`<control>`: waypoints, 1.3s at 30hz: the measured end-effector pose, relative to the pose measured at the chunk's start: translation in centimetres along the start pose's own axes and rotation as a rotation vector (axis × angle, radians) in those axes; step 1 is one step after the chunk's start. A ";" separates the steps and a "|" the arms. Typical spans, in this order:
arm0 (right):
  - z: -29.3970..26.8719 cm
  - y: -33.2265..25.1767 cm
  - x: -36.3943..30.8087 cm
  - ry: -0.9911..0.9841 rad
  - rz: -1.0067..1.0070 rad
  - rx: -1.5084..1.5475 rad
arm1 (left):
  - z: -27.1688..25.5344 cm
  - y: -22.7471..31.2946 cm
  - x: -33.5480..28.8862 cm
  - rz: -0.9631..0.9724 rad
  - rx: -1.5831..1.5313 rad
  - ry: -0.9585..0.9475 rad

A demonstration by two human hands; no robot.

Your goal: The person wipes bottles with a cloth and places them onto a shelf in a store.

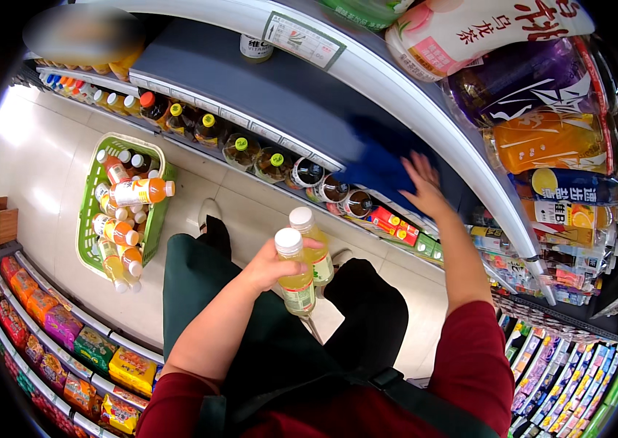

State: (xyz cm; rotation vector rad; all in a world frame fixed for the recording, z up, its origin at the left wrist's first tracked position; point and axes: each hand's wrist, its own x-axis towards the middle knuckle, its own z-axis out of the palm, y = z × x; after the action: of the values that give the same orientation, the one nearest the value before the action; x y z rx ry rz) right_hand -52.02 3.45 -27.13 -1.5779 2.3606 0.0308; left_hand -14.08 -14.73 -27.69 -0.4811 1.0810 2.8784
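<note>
My left hand [270, 266] is closed around two drink bottles with white caps and pale yellow contents, held upright side by side above my lap. The nearer bottle [296, 281] partly covers the farther bottle [321, 255]. My right hand [424, 186] reaches onto the dark grey shelf [265, 102], fingers spread. It lies against a blue cloth [378, 157], which is smeared by motion. At the back of that shelf stands one small white-capped bottle [256, 49] with a pale label.
A green basket [88, 237] full of drink bottles stands on the floor at left. Below the shelf runs a row of dark bottles [239, 150]. Large bottles [543, 142] fill the upper shelf at right. Snack packs [93, 354] line shelves at lower left; a brown box [3, 219] sits nearby.
</note>
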 end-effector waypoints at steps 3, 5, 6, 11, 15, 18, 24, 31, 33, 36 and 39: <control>0.9 3.9 -4.8 0.026 0.372 -0.021 | -0.2 0.0 -0.2 0.000 -0.040 0.000; 1.1 3.0 -3.4 0.052 0.510 -0.029 | -0.3 0.2 -0.4 0.012 -0.067 -0.009; 1.3 2.0 -0.3 0.064 0.531 -0.038 | -0.3 0.2 -0.3 0.015 -0.063 -0.013; -2.2 -9.2 15.5 0.287 0.277 0.074 | 0.0 0.3 0.1 0.090 -0.020 -0.016; -2.0 -17.9 22.4 0.223 0.048 0.081 | -0.3 0.8 0.4 0.021 0.003 -0.046; 0.3 -20.7 21.9 0.243 -0.259 0.252 | -0.1 1.5 0.5 -0.008 -0.003 -0.060; -4.7 -18.3 9.6 -0.142 0.359 1.952 | -0.1 1.2 -0.9 -0.016 0.015 -0.084; -5.2 -19.1 -7.4 0.091 -0.106 2.726 | 1.3 2.3 -6.7 0.272 -0.023 -0.132; -4.6 -21.0 -10.6 0.312 -0.092 2.495 | 2.8 2.5 -9.1 0.353 -0.092 -0.152; -3.3 -19.9 -12.2 0.207 -0.105 1.185 | 6.2 3.7 -12.2 0.431 -0.120 -0.245; -6.4 -23.5 -15.5 0.503 -0.079 0.269 | 9.1 5.0 -15.1 0.479 -0.039 -0.296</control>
State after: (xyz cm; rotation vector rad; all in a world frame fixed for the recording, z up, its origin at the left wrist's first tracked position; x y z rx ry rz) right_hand -26.78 6.91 -13.53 -1.6861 2.5081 -0.7500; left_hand -2.86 -11.40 -13.58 0.2398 1.2250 3.2228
